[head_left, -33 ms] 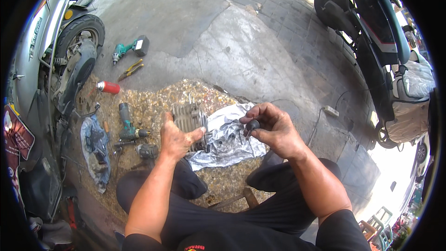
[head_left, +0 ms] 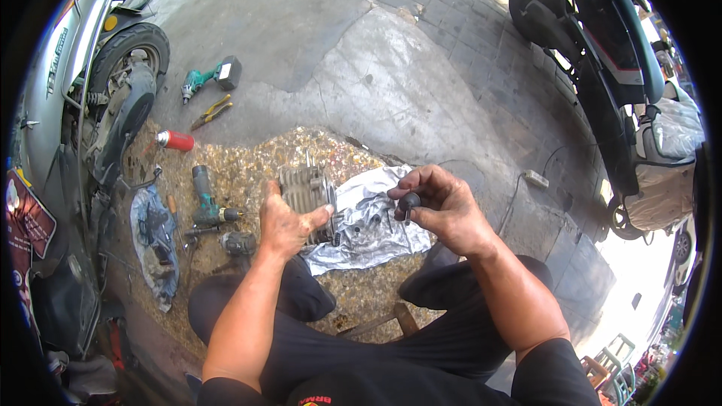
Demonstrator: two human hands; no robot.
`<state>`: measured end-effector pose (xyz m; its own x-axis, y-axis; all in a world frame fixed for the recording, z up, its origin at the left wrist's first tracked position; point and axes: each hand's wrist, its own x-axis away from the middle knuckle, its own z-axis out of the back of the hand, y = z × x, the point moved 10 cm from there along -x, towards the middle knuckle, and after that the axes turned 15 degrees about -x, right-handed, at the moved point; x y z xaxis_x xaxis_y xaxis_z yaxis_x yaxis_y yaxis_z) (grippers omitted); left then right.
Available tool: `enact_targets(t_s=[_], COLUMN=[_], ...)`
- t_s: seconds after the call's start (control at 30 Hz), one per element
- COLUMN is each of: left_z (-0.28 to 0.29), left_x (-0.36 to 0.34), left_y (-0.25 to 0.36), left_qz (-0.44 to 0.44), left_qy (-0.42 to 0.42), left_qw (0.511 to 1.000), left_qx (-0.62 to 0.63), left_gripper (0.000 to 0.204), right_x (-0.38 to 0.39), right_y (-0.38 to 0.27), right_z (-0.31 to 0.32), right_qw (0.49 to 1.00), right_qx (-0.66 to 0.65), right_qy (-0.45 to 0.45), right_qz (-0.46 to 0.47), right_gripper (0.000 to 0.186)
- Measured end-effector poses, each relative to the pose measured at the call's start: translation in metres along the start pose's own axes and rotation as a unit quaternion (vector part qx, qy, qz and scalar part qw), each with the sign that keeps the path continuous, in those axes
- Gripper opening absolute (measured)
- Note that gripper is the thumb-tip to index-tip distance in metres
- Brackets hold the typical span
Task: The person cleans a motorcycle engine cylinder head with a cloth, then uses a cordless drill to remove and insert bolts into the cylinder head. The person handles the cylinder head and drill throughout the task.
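My left hand (head_left: 287, 224) is closed around a grey finned engine cylinder head (head_left: 302, 188), its thumb pressed across the near right side. The fins face left, and thin studs stick out at the top. In the pinched fingers of my right hand (head_left: 444, 210) is a small engine valve (head_left: 410, 201), with a dark round head and a thin stem pointing down. The two hands are apart, the valve to the right of the cylinder head. Below and between them lies a crumpled silvery sheet (head_left: 368, 233) with dark smudges and several small dark parts on it.
Left of my hands lie a teal drill (head_left: 204, 195), a dark metal part (head_left: 238, 243) and a stained blue cloth (head_left: 153, 244). Farther off are a red can (head_left: 176, 140), yellow-handled pliers (head_left: 213, 113) and another teal power tool (head_left: 197, 84). Scooters (head_left: 124, 98) flank both sides.
The valve in my right fingers has turned slightly, its stem now pointing more straight down. My left hand and the cylinder head stay in place.
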<state>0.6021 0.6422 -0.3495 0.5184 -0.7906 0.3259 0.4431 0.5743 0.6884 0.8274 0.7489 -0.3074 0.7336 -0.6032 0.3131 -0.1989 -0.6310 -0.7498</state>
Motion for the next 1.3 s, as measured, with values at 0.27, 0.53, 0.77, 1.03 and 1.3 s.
enact_targets(t_s=[0.27, 0.53, 0.77, 1.03, 1.3], left_z=[-0.010, -0.003, 0.006, 0.016, 0.014], left_x=[-0.002, 0.004, 0.005, 0.005, 0.001], left_y=[-0.008, 0.016, 0.031, 0.043, 0.032], left_qz=[0.025, 0.013, -0.032, -0.104, -0.071], left_qy=[-0.062, -0.121, -0.137, -0.108, -0.049], left_qw=[0.982, 0.919, 0.914, 0.940, 0.971], left_qx=[0.176, 0.376, 0.381, 0.305, 0.221], left_gripper=[0.083, 0.082, 0.096, 0.097, 0.084], right_x=[0.001, 0.005, 0.004, 0.001, 0.004], right_y=[-0.001, -0.015, -0.023, 0.036, 0.103], right_z=[0.022, 0.049, 0.034, 0.029, 0.089], right_qw=[0.996, 0.967, 0.861, 0.752, 0.701], right_qx=[0.005, 0.149, 0.486, 0.655, 0.673], right_qy=[0.086, 0.205, 0.149, 0.011, -0.003], right_qz=[-0.007, -0.006, 0.005, -0.071, -0.237], right_gripper=[0.027, 0.018, 0.017, 0.015, 0.021])
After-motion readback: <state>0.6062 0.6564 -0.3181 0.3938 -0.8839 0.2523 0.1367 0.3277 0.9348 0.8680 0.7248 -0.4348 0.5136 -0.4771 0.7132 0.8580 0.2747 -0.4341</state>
